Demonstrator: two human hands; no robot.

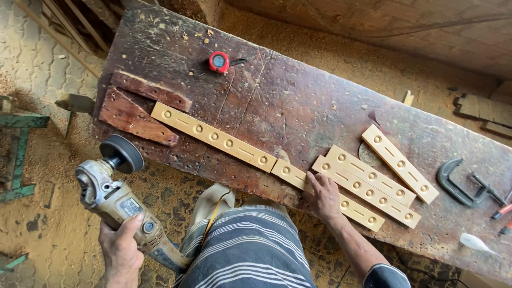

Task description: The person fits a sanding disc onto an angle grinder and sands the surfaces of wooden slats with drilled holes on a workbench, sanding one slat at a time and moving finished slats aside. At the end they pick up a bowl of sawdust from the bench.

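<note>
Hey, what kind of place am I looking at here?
Most likely a woodworking shop. Sawdust covers the ground around a worn wooden workbench, pale wooden strips with round recesses lie on it, and the left hand holds an angle grinder.

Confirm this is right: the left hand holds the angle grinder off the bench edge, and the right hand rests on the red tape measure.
Not quite. In the head view the left hand does hold the angle grinder, but the right hand rests on a pale drilled wooden strip; the red tape measure lies untouched.
</note>
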